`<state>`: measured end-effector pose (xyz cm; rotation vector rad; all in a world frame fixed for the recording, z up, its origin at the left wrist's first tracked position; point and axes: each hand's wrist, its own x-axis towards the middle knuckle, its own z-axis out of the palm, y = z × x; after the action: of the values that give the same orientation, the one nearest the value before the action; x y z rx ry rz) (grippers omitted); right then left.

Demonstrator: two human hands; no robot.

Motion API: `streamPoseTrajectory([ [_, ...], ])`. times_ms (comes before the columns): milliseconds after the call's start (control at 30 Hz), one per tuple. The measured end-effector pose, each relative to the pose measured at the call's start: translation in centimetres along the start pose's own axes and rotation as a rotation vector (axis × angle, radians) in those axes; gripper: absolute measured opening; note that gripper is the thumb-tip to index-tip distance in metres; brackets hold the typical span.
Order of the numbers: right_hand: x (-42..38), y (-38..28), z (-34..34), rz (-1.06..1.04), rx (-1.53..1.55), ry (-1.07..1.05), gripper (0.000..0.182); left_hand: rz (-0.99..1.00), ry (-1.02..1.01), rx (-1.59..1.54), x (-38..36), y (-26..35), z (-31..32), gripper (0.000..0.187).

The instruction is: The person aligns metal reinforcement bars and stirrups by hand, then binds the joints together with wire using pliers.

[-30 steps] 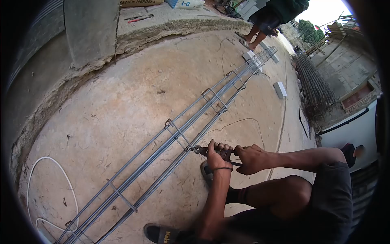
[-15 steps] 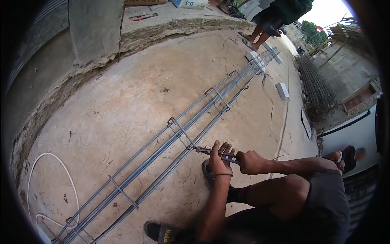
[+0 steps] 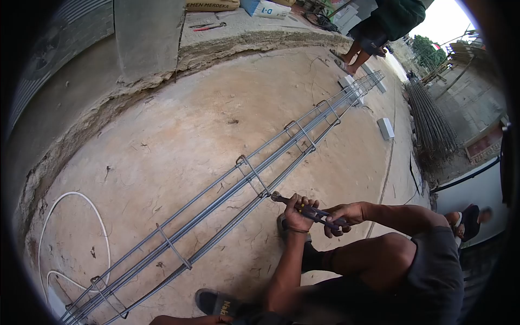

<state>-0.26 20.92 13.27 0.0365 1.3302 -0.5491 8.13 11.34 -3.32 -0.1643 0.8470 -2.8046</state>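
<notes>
My left hand (image 3: 298,218) is closed around the pincers (image 3: 313,212) just behind their head. At the rear, my right hand (image 3: 346,214) has its fingers around the dark handles, which stand slightly apart. The pincers' jaws are right by a lower corner of a square stirrup (image 3: 254,172), where it meets a long bar. That stirrup belongs to a long, narrow rebar cage (image 3: 206,221), which lies diagonally across the concrete floor. My fingers partly cover the tool's pivot and handles.
A person (image 3: 379,32) stands by the cage's far end, near white blocks (image 3: 385,129). Another person (image 3: 467,222) is at the right. Bundled bars (image 3: 430,116) lie beyond. A white hose (image 3: 73,194) loops at left; tools (image 3: 210,26) and cement bags (image 3: 265,8) sit on the ledge.
My left fingers, stretched upward before, are now wrapped round the pincers. My right hand has turned, with its fingers looser on the handles. The whole view has shifted slightly.
</notes>
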Motion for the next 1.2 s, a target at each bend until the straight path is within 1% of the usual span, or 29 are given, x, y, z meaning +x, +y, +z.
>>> streamPoseTrajectory([
  [33,0.3,-0.1,-0.1,0.018,-0.031,0.044,0.050,0.079,0.256,0.154,0.0,-0.4,1.5,0.026],
  [100,0.3,0.1,1.6,-0.096,-0.468,0.443,0.039,0.149,0.242,0.291,0.3,-1.3,4.0,0.034],
  [133,0.3,0.0,2.6,-0.219,-0.769,0.701,0.043,0.279,0.485,0.378,0.4,-2.0,4.5,0.038],
  [167,0.5,0.6,2.8,-0.216,-0.766,0.703,0.043,0.409,0.729,0.465,0.3,-2.5,4.7,0.043],
  [233,1.6,1.8,2.6,-0.454,-1.248,1.129,0.045,0.371,0.719,0.478,0.4,-2.5,5.0,0.050],
  [267,2.0,2.9,1.8,-0.558,-1.288,1.185,0.045,0.327,0.791,0.498,0.8,-2.4,5.3,0.054],
  [300,1.9,2.7,2.1,-0.556,-1.285,1.183,0.045,0.282,0.863,0.516,1.2,-2.4,5.4,0.057],
  [333,1.7,2.3,2.3,-0.588,-1.231,1.160,0.043,0.264,0.893,0.651,1.7,-2.6,5.5,0.047],
  [367,1.4,2.1,2.5,-0.619,-1.174,1.138,0.042,0.261,0.896,0.653,1.5,-2.4,4.9,0.047],
  [400,0.1,0.9,3.3,-0.548,-1.059,1.003,0.041,0.239,0.657,0.513,1.2,-1.8,3.6,0.051],
  [433,-0.2,1.1,2.5,-0.552,-1.056,1.005,0.041,0.215,0.416,0.372,1.2,-1.2,3.4,0.057],
  [467,-0.8,1.9,1.1,-0.607,-0.933,0.877,0.040,0.185,0.356,0.358,1.1,-0.9,3.3,0.078],
  [500,-1.5,2.0,0.6,-0.655,-0.810,0.749,0.040,0.181,0.357,0.360,0.9,-1.0,3.0,0.078],
  [533,-2.2,2.2,0.2,-0.521,-0.706,0.623,0.038,0.192,0.318,0.410,0.7,-1.1,2.8,0.075],
  [567,-2.2,2.4,0.0,-0.525,-0.705,0.625,0.038,0.203,0.278,0.460,0.6,-1.1,2.5,0.073],
  [633,-2.2,2.2,0.1,-0.615,-0.383,0.573,0.040,0.210,0.372,0.585,0.4,-1.6,3.8,0.069],
  [667,-3.0,1.8,0.4,-0.494,-0.283,0.633,0.044,0.297,0.641,0.663,0.4,-2.2,5.1,0.066],
  [700,-2.6,2.1,-0.3,-0.494,-0.279,0.635,0.044,0.380,0.914,0.736,0.2,-2.6,5.7,0.063],
  [767,-1.0,3.3,-3.4,-0.238,-0.018,0.809,0.059,0.426,0.881,0.703,-0.6,-2.3,1.0,0.064],
  [800,-0.4,4.0,-4.0,-0.113,-0.254,0.704,0.072,0.381,0.835,0.641,-1.1,-1.7,-1.3,0.066],
  [833,0.2,4.7,-4.8,-0.017,-0.409,0.654,0.067,0.333,0.797,0.573,-1.8,-1.6,-3.7,0.069],
  [900,0.7,6.0,-5.7,-0.149,-0.629,0.696,0.049,0.297,0.754,0.503,-2.5,-1.9,-3.2,0.071],
  [933,0.1,6.3,-6.0,-0.152,-0.626,0.698,0.049,0.254,0.724,0.508,-2.5,-2.0,-2.9,0.071],
  [1000,-1.9,6.9,-5.2,-0.396,-0.669,0.799,0.031,0.101,0.686,0.546,-2.5,-1.7,-2.2,0.069],
  [1033,-3.2,6.5,-4.3,-0.432,-0.611,0.938,0.022,0.097,0.690,0.549,-2.4,-1.3,-2.4,0.069],
  [1100,-5.9,5.2,-3.0,-0.314,-0.773,1.248,0.016,-0.133,0.510,0.528,-2.0,-0.4,-2.8,0.067],
  [1133,-6.9,5.1,-2.7,-0.314,-0.763,1.259,0.016,-0.177,0.409,0.430,-2.1,-0.2,-1.1,0.064],
  [1167,-7.8,5.1,-2.6,-0.334,-0.800,1.259,0.014,-0.189,0.405,0.435,-2.0,-0.2,-0.6,0.064],
  [1200,-8.7,5.3,-2.2,-0.351,-0.840,1.256,0.013,-0.091,0.350,0.390,-2.1,-0.4,-0.6,0.063],
])
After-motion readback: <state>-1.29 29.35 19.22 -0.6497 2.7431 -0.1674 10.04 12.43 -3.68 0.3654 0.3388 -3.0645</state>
